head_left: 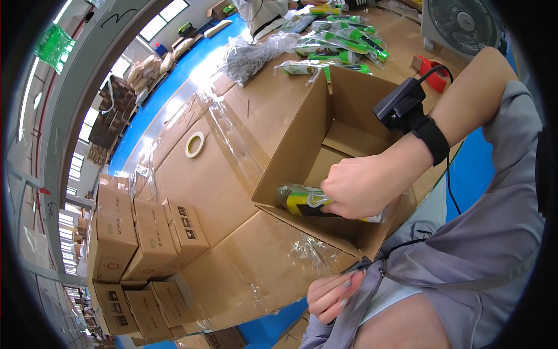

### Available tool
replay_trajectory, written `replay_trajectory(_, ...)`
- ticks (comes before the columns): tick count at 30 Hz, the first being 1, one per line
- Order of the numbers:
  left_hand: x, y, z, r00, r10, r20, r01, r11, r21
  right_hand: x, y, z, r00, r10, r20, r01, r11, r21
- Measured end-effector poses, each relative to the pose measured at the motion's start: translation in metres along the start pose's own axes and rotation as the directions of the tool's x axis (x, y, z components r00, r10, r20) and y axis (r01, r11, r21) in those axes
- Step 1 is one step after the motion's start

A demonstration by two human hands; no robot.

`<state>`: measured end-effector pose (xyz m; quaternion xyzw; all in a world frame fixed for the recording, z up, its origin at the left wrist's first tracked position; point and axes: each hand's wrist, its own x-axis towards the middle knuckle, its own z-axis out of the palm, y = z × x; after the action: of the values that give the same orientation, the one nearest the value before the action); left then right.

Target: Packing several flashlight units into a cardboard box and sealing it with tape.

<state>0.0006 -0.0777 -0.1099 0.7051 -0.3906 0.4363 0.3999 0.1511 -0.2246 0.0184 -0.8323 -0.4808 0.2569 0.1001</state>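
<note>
My right hand (360,187) reaches down into an open cardboard box (294,148), its fingers closed on a clear plastic-bagged package (302,200) coloured green, yellow and black. The package lies across the near left part of the box, and its right part is hidden under the hand. Beside the box's near corner, close to my jacket's zip, my left hand (335,295) has its fingers curled together. A dark piece shows by its fingertips; whether it is held cannot be made out. A black strap with a small camera-like device (401,104) sits on my right wrist.
More bagged green packages (349,43) are heaped behind the box, beside a bundle of grey cords (250,58). A tape roll (195,145) lies on the cardboard-covered table (232,168). Closed cartons (154,238) stack at left. A red tape dispenser (429,72) and fan (463,23) stand far right.
</note>
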Motion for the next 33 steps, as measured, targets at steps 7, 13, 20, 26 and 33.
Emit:
replay_trajectory(7, -0.025, -0.027, -0.026, 0.657, -0.753, 0.044, 0.748, 0.658, 0.087, -0.011, -0.010, 0.009, 0.998, -0.041, -0.053, 0.044, 0.997, 0.068)
replay_trajectory(13, -0.027, -0.025, -0.008, 0.260, -0.901, 0.348, 0.951, 0.301, 0.066, -0.026, 0.000, 0.000, 0.933, 0.052, 0.356, -0.166, 0.940, 0.298)
replay_trajectory(20, -0.012, -0.017, 0.041, 0.572, -0.705, 0.419, 0.776, 0.630, 0.001, -0.038, 0.005, 0.058, 0.967, 0.201, 0.159, -0.239, 0.931, 0.275)
replay_trajectory(26, -0.034, -0.006, 0.050, 0.453, -0.814, 0.364, 0.856, 0.511, 0.077, 0.009, 0.030, 0.049, 0.959, 0.086, 0.272, -0.192, 0.900, 0.392)
replay_trajectory(33, -0.054, -0.006, 0.034, 0.321, -0.829, 0.458, 0.913, 0.400, 0.084, 0.011, 0.053, 0.052, 0.951, 0.003, 0.309, -0.181, 0.817, 0.548)
